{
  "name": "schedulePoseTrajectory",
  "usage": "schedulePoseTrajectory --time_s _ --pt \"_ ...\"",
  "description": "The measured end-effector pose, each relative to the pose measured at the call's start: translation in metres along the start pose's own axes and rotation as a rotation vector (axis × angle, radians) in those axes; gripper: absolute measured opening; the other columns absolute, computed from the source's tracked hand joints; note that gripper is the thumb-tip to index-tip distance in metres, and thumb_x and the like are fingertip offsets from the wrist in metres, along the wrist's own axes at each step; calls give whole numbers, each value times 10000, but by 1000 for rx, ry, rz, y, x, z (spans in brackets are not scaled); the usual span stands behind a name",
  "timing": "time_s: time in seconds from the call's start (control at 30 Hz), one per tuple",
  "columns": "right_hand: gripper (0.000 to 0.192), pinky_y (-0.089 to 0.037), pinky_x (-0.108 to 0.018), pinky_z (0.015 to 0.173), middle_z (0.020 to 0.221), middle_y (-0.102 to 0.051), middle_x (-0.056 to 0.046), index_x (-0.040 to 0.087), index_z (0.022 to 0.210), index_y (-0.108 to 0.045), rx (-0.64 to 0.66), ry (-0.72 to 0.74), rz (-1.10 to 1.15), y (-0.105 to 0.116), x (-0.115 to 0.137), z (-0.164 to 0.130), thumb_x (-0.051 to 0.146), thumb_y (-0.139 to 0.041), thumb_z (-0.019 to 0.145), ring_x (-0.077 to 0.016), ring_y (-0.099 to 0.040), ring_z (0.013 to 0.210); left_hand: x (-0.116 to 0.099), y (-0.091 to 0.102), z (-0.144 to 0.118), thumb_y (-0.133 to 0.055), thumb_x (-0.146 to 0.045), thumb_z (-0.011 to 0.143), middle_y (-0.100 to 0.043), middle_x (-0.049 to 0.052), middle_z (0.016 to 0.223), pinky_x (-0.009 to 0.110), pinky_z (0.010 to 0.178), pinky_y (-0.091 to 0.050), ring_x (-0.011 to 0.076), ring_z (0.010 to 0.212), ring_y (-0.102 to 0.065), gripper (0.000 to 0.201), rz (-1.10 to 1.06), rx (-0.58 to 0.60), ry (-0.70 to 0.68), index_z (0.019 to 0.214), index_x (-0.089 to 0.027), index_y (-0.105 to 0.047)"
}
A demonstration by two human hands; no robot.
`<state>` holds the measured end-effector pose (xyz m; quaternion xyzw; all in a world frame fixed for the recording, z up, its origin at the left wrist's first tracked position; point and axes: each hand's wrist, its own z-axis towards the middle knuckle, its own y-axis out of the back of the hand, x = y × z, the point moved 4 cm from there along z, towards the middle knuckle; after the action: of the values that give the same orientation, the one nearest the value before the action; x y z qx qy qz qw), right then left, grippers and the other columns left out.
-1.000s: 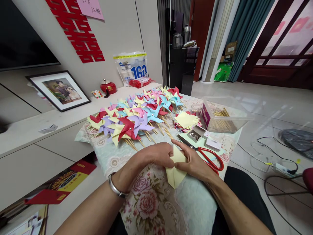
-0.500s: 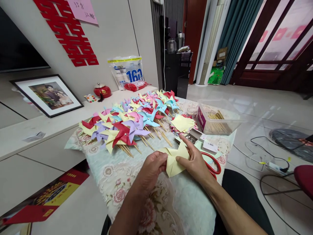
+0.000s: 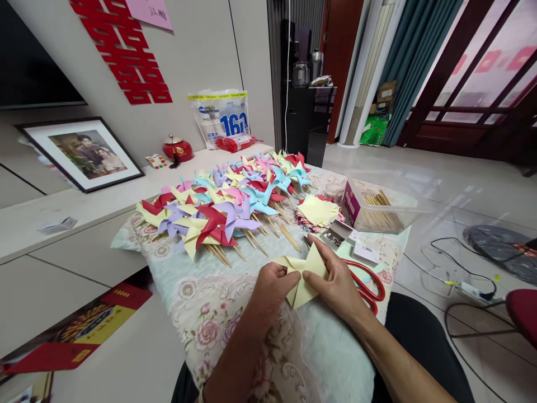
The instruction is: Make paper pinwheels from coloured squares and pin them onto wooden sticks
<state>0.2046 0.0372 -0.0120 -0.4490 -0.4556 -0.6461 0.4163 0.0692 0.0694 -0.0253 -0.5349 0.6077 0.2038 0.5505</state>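
Between my two hands is a pale yellow paper pinwheel (image 3: 314,270), partly folded, with its points turned in toward the middle. My left hand (image 3: 274,288) pinches its left side, the thumb reaching to the centre. My right hand (image 3: 335,277) grips the right side, its thumb also pressing near the centre. Red-handled scissors (image 3: 369,285) lie beside my right wrist, partly hidden by it. Just past my right fingers sits a small open box of metal fasteners (image 3: 335,234), with a small white box (image 3: 366,253) next to it.
Many finished pinwheels (image 3: 218,224) on sticks cover the table's far left. Cut paper sheets (image 3: 319,211) are stacked behind the fastener box. A clear plastic tub (image 3: 386,218) holds wooden sticks at the right edge. A framed photo (image 3: 90,154) stands on the cabinet.
My left thumb has moved right, to the middle of the yellow paper, beside the right thumb. The view has shifted slightly.
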Motion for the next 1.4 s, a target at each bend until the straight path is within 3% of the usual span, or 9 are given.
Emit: schedulePoseTrajectory --time_s 0.13,0.2,0.3,0.37,0.47,0.63,0.97,1.4 --pt "652 -504 -432 976 1322 -640 -112 207 1448 -466 -32 95 -124 3 5 -4 252 -661 827 -276 -634 1151 -2 3 -1 -720 -253 617 -677 16 551 281 535 -484 170 472 -603 168 -27 -50 -6 719 -120 -733" --pt "567 -526 -411 882 1164 -677 -97 219 1408 -497 -97 221 -216 7 14 -7 275 -651 864 -254 -656 1011 -4 7 -1 -718 -246 607 -679 14 553 280 535 -480 174 485 -613 160 -68 -103 -28 711 -125 -731" --pt "350 -500 -414 831 1067 -645 -94 223 1227 -592 -145 484 -365 11 33 -14 221 -635 880 -257 -616 974 -6 13 0 -721 -250 612 -688 17 578 277 551 -475 176 519 -623 163 -127 -161 -75 716 -125 -727" --pt "245 -476 -422 810 1032 -628 -92 220 1110 -613 -81 620 -449 8 41 -18 161 -620 872 -260 -589 956 -6 18 1 -728 -263 619 -670 14 567 268 543 -459 164 512 -602 160 -136 -181 -100 693 -122 -712" --pt "210 -427 -422 783 1011 -624 -86 210 1045 -606 97 707 -579 -2 44 -24 93 -557 878 -252 -557 932 -4 22 3 -723 -271 628 -617 -5 523 255 511 -427 136 477 -542 152 -131 -198 -120 633 -129 -667" --pt "208 -347 -415 779 1049 -649 -89 183 1038 -603 242 729 -747 -14 40 -29 54 -495 916 -245 -541 966 -2 23 4 -704 -252 630 -549 -31 488 239 485 -388 111 465 -480 151 -125 -217 -127 578 -147 -609" --pt "167 -307 -402 772 870 -644 -57 183 902 -645 171 695 -711 -19 42 -26 126 -500 962 -211 -511 833 -2 20 2 -720 -277 621 -518 -35 489 238 500 -389 111 485 -465 178 -98 -185 -134 570 -139 -619" --pt "156 -295 -340 705 739 -601 -26 185 735 -577 74 342 -542 -14 27 -15 149 -543 882 -204 -487 767 1 16 2 -650 -246 588 -522 -38 488 230 465 -375 92 434 -428 109 31 -218 -100 544 -156 -609"
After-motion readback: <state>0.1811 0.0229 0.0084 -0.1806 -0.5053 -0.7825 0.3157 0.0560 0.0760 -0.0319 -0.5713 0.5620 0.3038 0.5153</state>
